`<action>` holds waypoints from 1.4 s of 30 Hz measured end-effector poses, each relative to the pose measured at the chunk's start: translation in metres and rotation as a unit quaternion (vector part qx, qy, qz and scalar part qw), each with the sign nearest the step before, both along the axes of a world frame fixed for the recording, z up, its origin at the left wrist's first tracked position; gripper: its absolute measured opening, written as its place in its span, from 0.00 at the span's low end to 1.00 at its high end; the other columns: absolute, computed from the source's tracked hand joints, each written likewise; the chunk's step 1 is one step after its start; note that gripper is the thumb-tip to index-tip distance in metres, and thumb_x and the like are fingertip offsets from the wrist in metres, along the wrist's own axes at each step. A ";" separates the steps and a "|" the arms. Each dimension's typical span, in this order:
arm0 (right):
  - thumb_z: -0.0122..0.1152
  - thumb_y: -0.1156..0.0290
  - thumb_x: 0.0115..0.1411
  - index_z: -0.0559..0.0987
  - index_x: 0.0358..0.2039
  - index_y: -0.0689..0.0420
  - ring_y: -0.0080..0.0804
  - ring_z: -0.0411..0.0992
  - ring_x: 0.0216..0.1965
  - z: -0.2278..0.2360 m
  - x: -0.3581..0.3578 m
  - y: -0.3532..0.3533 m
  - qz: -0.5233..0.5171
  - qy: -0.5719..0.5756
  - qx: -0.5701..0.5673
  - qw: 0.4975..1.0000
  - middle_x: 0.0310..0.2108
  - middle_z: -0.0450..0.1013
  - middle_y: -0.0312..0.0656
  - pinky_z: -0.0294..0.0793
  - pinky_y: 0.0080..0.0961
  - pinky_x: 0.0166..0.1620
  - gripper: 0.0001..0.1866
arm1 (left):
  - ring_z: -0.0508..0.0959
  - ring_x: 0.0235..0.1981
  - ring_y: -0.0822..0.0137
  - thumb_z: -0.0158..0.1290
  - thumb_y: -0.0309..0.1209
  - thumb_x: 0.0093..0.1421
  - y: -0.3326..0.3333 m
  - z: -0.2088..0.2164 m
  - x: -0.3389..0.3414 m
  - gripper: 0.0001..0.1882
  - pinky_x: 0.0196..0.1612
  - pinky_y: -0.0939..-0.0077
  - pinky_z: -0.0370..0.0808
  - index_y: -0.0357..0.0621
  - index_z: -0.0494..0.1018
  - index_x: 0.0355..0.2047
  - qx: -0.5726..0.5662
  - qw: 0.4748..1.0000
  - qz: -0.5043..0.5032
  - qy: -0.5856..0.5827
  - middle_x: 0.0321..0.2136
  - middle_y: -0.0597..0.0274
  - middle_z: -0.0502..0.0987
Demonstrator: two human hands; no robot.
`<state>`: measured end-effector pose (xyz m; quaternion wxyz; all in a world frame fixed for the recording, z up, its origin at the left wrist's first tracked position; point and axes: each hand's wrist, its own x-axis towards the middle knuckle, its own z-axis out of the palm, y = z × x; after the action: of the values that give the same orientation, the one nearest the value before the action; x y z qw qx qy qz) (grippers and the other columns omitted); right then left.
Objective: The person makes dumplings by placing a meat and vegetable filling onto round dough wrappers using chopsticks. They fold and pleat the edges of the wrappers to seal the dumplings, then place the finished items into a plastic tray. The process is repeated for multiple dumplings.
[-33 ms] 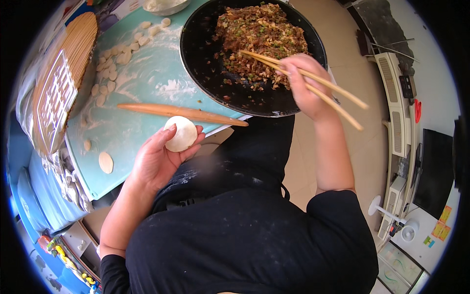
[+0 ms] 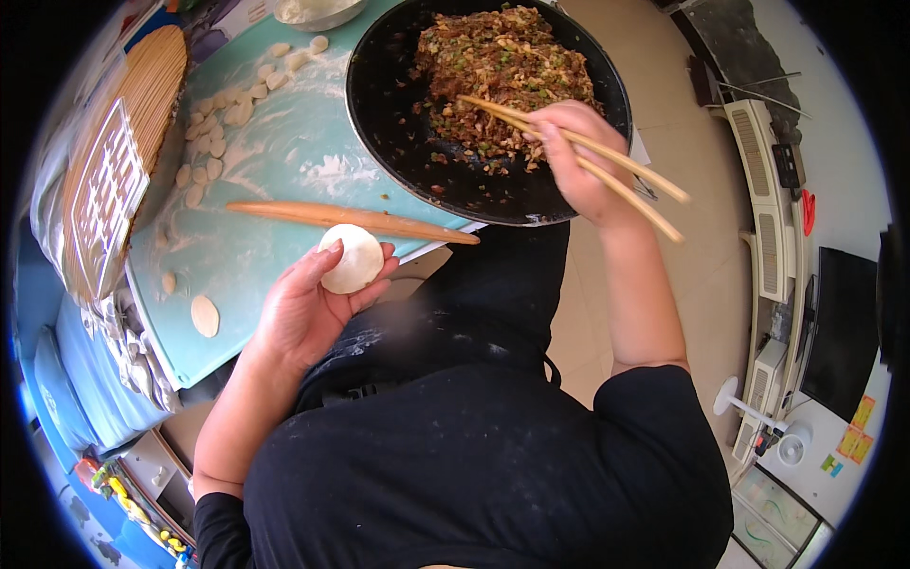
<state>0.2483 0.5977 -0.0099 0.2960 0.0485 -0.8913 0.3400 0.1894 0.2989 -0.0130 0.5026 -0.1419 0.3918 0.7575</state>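
Note:
A round white dumpling wrapper [image 2: 352,259] rests on the fingers of my left hand [image 2: 308,303], its thumb pressing the edge. Between the fingers of my right hand [image 2: 586,166] is a pair of wooden chopsticks [image 2: 630,182]. Their tips touch the chopped brown filling [image 2: 507,66], flecked with green and yellow, heaped in a wide black pan [image 2: 389,123]. Just beyond the wrapper, a tapered wooden rolling pin [image 2: 351,218] lies across the floured green mat [image 2: 275,171]. A flat oval wrapper [image 2: 205,316] lies on the mat left of my left hand.
Several small dough pieces [image 2: 239,112] are scattered over the mat's far left. A bowl of flour [image 2: 320,13] stands at the far edge. At left is a round reed tray [image 2: 152,85] with a white plastic rack [image 2: 106,194] against it. Tiled floor [image 2: 678,123] shows at right.
My right hand and the chopsticks have shifted slightly left, with the tips still at the filling. My left hand and the wrapper have stayed in place.

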 end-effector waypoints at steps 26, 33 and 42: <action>0.47 0.72 0.61 0.73 0.33 0.65 0.31 0.74 0.25 0.025 0.054 -0.014 -0.035 -0.160 -0.389 0.907 0.27 0.72 0.44 0.77 0.23 0.29 0.09 | 0.71 0.49 0.54 0.45 0.30 0.60 0.007 0.002 -0.006 0.19 0.51 0.63 0.71 0.30 0.61 0.49 0.039 0.999 0.011 0.008 0.46 0.43 0.69; 0.46 0.65 0.61 0.72 0.34 0.63 0.39 0.75 0.24 0.008 0.062 0.030 -0.100 -0.104 -0.661 0.736 0.25 0.73 0.46 0.78 0.29 0.28 0.13 | 0.71 0.50 0.54 0.44 0.25 0.59 0.029 0.008 -0.014 0.19 0.51 0.63 0.71 0.32 0.60 0.50 0.090 0.996 0.001 0.027 0.48 0.44 0.68; 0.46 0.64 0.62 0.71 0.33 0.62 0.40 0.75 0.26 -0.012 0.064 0.034 -0.139 -0.061 -0.671 0.726 0.25 0.73 0.47 0.78 0.30 0.29 0.13 | 0.70 0.50 0.54 0.38 0.26 0.62 0.046 0.016 -0.015 0.17 0.50 0.65 0.71 0.33 0.59 0.51 0.067 0.996 0.007 0.056 0.50 0.45 0.67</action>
<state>0.3128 0.6317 -0.0218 0.2400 -0.3078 -0.4433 0.8070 0.1749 0.3448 0.0025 0.4830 -0.0684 0.3668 0.7922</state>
